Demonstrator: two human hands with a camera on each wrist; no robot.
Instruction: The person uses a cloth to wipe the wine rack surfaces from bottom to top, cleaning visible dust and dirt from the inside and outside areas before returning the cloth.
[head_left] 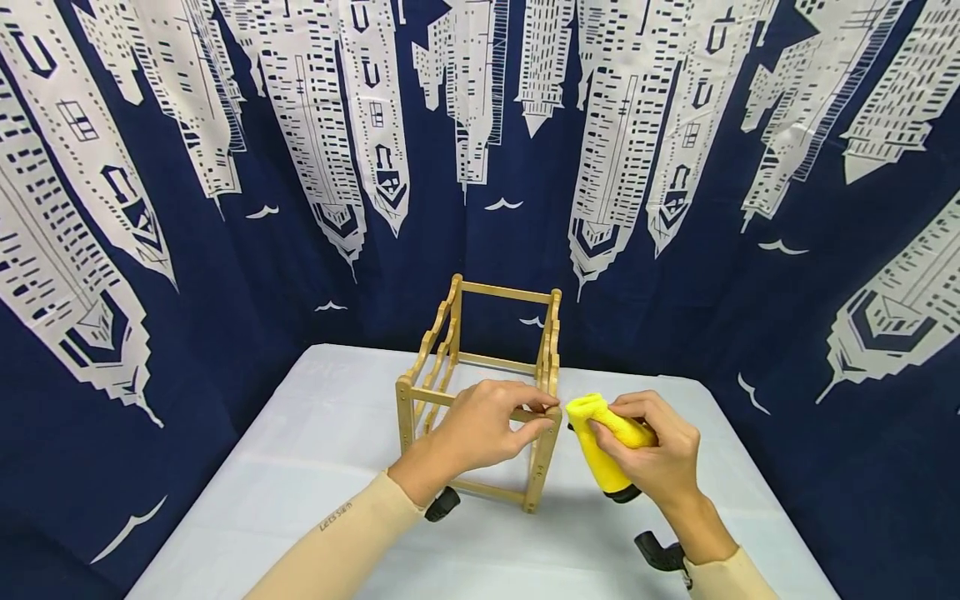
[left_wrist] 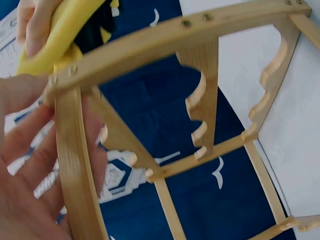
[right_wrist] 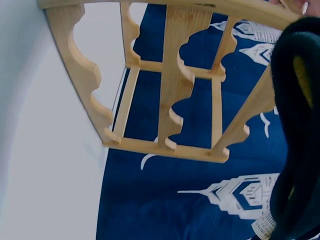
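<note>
Vividly yellow, dark-backed cloth (head_left: 602, 465)

Over my feed I see the rack (left_wrist: 207, 90) in smooth, grained wood with shiny metal screws (left_wrist: 186, 23), fuzzy matt cloth (head_left: 606, 462), matt tabletop (head_left: 330, 425), printed fabric backdrop (head_left: 480, 242).

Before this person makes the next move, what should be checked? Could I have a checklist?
1. Left hand holding the light-brown wooden rack with scalloped slats: ok.
2. Rack upright on the white table: ok.
3. Right hand gripping the folded yellow-and-black fabric bundle: ok.
4. Bundle clear of the rack: cannot tell; it is close to the corner by the left hand.
5. Small round metal fasteners tight: cannot tell; only their heads show.
</note>
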